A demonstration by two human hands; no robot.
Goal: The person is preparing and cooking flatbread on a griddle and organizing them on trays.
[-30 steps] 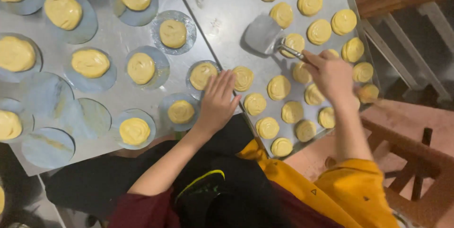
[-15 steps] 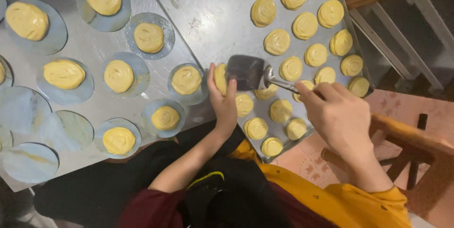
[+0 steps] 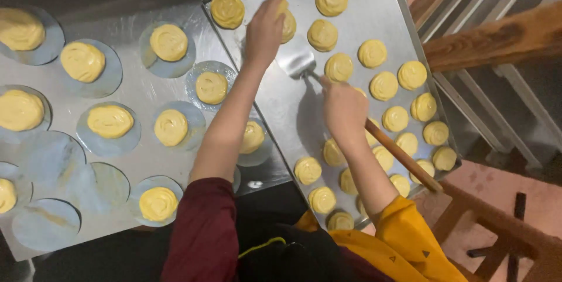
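Note:
My left hand point(image 3: 264, 27), in a maroon sleeve, reaches to the far end of the right metal tray point(image 3: 281, 112). Its fingers rest on a round yellow dough piece point(image 3: 288, 23). My right hand point(image 3: 344, 106), in a yellow sleeve, grips a metal spatula. The spatula's flat blade point(image 3: 297, 62) lies on the tray just below my left hand, next to that piece. Its wooden handle point(image 3: 404, 156) sticks out behind my wrist. Several more yellow dough rounds point(image 3: 383, 85) sit in rows on this tray.
A second metal tray point(image 3: 134, 92) at the left holds larger dough rounds point(image 3: 109, 120) on grey-blue paper discs, plus a few bare discs point(image 3: 47, 223). Wooden rails point(image 3: 497, 36) run along the right. A wooden frame point(image 3: 503, 229) stands at the bottom right.
My left hand has stretched from the tray's near edge to its far end. The spatula has followed it up the tray, and my right hand now sits over the tray's middle.

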